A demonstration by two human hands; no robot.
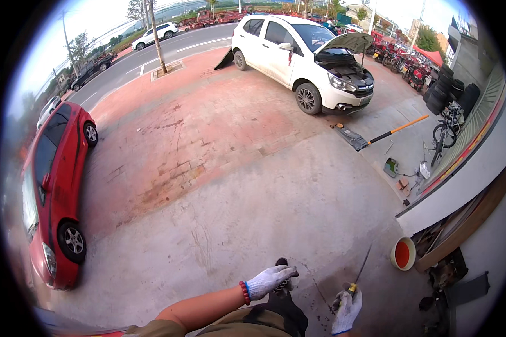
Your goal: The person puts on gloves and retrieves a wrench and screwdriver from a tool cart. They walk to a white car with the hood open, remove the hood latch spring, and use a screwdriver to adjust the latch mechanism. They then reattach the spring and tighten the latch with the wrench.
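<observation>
Bright daylight; grey concrete ground (242,208) meeting red paving (208,106); asphalt road (194,40) beyond, slim tree trunk (157,39) beside; pale wall (472,177) at right.

Wears a bracelet (244,292) of round red beads on the left wrist, with a left glove (269,281), white and thinly edged in blue, just beyond it, and a white right glove (347,312) well to the right of the bracelet. Is dressed in an olive-brown top (227,327), with a short sleeve (156,329) below and left of the bracelet, and in dark trousers (289,312) below and right of it.
</observation>
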